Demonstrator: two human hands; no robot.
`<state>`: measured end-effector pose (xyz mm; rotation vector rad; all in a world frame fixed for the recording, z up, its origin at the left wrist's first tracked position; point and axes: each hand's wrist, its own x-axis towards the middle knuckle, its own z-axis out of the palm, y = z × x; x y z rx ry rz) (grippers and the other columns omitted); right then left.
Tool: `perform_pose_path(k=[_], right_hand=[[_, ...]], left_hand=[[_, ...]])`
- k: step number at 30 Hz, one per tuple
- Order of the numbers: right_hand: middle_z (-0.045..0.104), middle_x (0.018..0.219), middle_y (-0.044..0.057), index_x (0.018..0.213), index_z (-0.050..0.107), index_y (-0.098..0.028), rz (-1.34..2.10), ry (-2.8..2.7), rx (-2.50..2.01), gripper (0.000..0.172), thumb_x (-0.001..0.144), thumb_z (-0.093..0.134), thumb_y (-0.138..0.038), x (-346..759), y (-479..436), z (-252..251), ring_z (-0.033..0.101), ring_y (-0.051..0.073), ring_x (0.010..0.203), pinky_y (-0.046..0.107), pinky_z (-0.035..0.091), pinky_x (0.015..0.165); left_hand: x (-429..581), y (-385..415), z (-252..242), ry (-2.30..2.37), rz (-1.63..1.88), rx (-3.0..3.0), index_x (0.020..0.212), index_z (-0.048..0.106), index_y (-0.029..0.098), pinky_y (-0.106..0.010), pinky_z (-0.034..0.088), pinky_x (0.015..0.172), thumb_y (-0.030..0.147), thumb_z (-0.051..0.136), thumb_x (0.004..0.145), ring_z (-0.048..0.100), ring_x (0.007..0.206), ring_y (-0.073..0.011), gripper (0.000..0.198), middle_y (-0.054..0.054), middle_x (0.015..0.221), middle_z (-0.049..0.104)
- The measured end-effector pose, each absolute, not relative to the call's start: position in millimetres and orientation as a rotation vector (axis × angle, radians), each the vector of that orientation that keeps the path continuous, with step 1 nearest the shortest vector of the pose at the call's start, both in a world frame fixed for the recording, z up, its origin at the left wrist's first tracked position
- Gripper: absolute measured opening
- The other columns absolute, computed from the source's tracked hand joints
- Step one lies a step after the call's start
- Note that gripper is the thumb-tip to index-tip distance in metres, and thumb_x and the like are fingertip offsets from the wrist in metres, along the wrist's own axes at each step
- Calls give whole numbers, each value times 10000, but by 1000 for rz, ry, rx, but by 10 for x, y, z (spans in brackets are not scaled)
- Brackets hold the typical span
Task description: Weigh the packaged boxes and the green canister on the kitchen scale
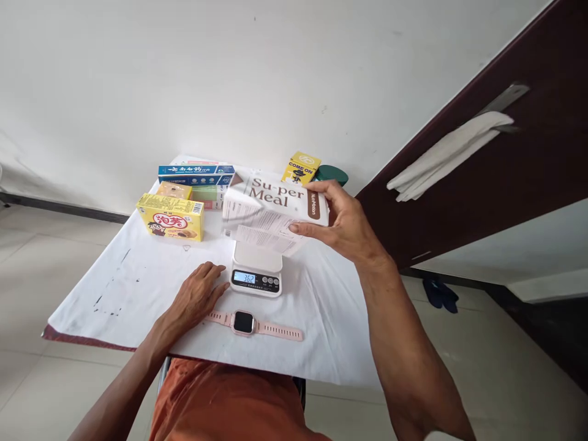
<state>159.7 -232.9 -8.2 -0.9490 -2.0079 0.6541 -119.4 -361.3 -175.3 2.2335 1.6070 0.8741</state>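
My right hand [342, 223] grips the right end of a white carton [271, 205] printed "Su-per Meal", thumb on the near side and fingers over the top. The carton is tilted above a small white kitchen scale [258, 260]; whether they touch I cannot tell. The scale's lit display seems to read 362. My left hand [198, 293] lies on the table just left of the scale, fingers stretched out and holding nothing. A smartwatch [243, 322] with a pink strap lies flat in front of the scale, one strap end close to my left hand.
At the back left stand a yellow snack box [172, 218] and stacked blue toothpaste boxes [196, 173]. Behind the carton are a yellow "COME ON" box [301, 166] and a dark green round thing [331, 174]. A white cloth [448, 156] hangs on the door handle at right.
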Motion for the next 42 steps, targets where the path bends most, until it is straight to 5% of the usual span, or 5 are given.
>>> perform_pose_path(k=[11,18,22,26,42], right_hand=[[671,1096,39,1194,585,-261,864,-1992,-1095,725,620,918,-551,1747,-2171,-512,664,250,966,397,575,800],[576,1459,69,1312,572,-332,1081,-1647,-911,724,729,784,-705,1937,-2118,-674,561,300,1324,469,530,1015],[712,1012,50,979,626,-258,1031,-1144,-1085,518,784,680,-734,2039,-2062,-1187,694,210,916,341,577,761],[657,766,15,870,623,-224,1061,-1191,-1194,439,766,722,-638,1975,-2137,-1668,625,161,666,295,513,601],[622,714,-21,820,623,-224,1063,-1356,-1164,213,774,705,-415,1982,-2146,-1742,625,156,649,312,515,632]], left_hand=[[-1190,-3572,-1724,1607,902,2200,1237,622,171,-358,585,831,372,503,1038,685,933,-217,307,-76,1020,650],[-1192,-3572,-1678,1614,887,2168,1252,626,168,-345,575,837,393,508,1031,678,908,-202,337,-80,1036,656],[-1191,-3572,-1636,1625,889,2101,1257,640,187,-337,576,820,414,518,1017,672,870,-188,352,-72,1030,668],[-1194,-3553,-1600,1630,905,2016,1229,663,203,-335,573,775,467,510,1008,667,825,-186,377,-63,987,679],[-1191,-3495,-1500,1728,897,1964,1201,679,186,-397,598,802,584,492,982,717,889,-237,492,-93,1030,745]])
